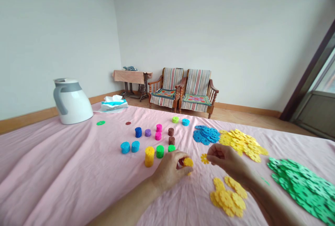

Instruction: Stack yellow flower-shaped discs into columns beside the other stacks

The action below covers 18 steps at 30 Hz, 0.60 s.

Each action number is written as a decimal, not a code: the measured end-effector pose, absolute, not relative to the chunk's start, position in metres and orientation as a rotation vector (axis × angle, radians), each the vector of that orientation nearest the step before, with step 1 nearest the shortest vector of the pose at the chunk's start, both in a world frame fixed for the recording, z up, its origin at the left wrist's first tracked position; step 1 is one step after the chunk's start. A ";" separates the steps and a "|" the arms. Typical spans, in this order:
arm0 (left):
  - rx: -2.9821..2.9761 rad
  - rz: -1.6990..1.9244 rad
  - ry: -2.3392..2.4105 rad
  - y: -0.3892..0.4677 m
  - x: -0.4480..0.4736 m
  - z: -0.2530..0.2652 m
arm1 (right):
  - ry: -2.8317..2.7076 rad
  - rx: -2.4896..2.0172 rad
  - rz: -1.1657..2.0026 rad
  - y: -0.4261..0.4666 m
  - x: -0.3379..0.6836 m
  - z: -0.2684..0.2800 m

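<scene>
My left hand (171,170) is closed around a short stack of yellow notched discs (188,162), low over the pink cloth. To its right, my right hand (222,156) pinches a single yellow notched disc (204,158) by its edge, apart from the stack. A loose pile of yellow discs (226,198) lies just in front of my right forearm. Left of my left hand stand a tall yellow stack (149,156) and a green stack (159,151). Another green stack (171,148) is partly hidden behind my left hand.
Small stacks in blue (138,132), pink (158,128) and brown (171,140) stand farther back. Loose piles of blue (206,135), yellow (242,144) and green discs (300,184) spread rightward. A white jug (74,105) and tissue box (114,104) occupy the far left.
</scene>
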State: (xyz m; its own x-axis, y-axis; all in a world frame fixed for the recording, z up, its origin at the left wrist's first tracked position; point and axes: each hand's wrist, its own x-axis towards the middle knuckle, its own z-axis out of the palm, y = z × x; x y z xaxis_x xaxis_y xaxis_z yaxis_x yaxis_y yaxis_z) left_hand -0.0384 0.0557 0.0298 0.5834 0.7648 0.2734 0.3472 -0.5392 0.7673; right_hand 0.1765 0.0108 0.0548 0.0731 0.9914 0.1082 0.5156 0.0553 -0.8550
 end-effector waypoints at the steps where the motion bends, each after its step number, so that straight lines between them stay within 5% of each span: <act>1: 2.135 0.789 0.880 0.056 -0.038 0.030 | -1.472 -1.507 0.810 0.012 0.168 0.055; 18: 2.130 0.784 0.860 0.057 -0.038 0.028 | -1.273 -1.420 0.828 0.024 0.121 0.027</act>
